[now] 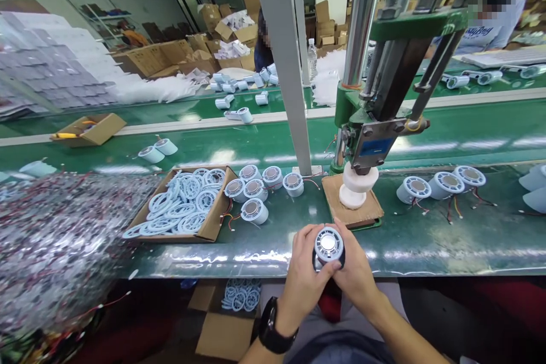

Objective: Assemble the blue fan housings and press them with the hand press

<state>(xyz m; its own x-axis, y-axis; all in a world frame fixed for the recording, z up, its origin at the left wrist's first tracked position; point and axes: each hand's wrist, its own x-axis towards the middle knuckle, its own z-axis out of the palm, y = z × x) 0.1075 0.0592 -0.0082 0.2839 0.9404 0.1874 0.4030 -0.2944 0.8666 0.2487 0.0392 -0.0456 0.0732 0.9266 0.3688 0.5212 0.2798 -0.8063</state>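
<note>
Between my two hands is a light-blue round motor housing (329, 244) with a slotted ring and a silver disc on top. My left hand (305, 264) wraps its left side, with the thumb across the front. The right hand (353, 267) closes round the other side, its thumb meeting the left one. Just beyond my hands stands a green press (375, 142), its white round pusher (360, 178) above a white round seat (352, 197) on a brown board (330, 196). What lies under the housing is hidden by my fingers.
To the left, a cardboard box (219, 210) holds many light-blue rings (183, 202). Several similar housings (255, 211) stand beside it, others (416, 189) right of the press. A grey post (290, 68) rises behind. Wired parts (72, 239) pile at far left. Co-workers sit across.
</note>
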